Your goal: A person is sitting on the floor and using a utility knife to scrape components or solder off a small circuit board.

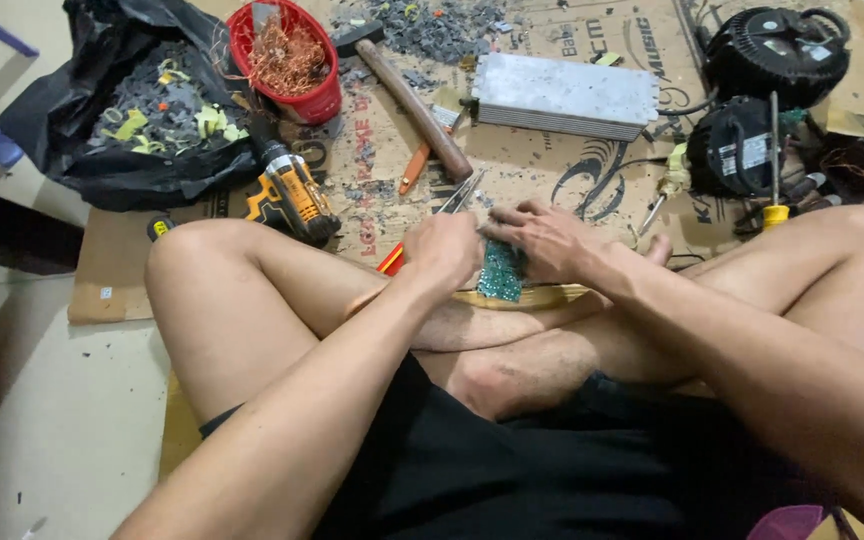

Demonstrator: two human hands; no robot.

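I sit cross-legged on a sheet of cardboard [532,170]. My left hand [442,250] is closed around red-handled pliers [460,192], whose metal jaws stick up past my fist. My right hand [542,238] holds a green circuit board [502,272] by its top edge, just above my crossed shins. Both hands touch over the board. A flat wooden piece [527,296] lies under the board on my leg.
A yellow-and-black cordless drill [290,192] lies by my left knee. Behind it are a red basket of copper wire [287,50], a black bag of scraps [142,110], a hammer [414,105], a grey metal heat sink [564,95], black round motors [757,100] and screwdrivers [774,160].
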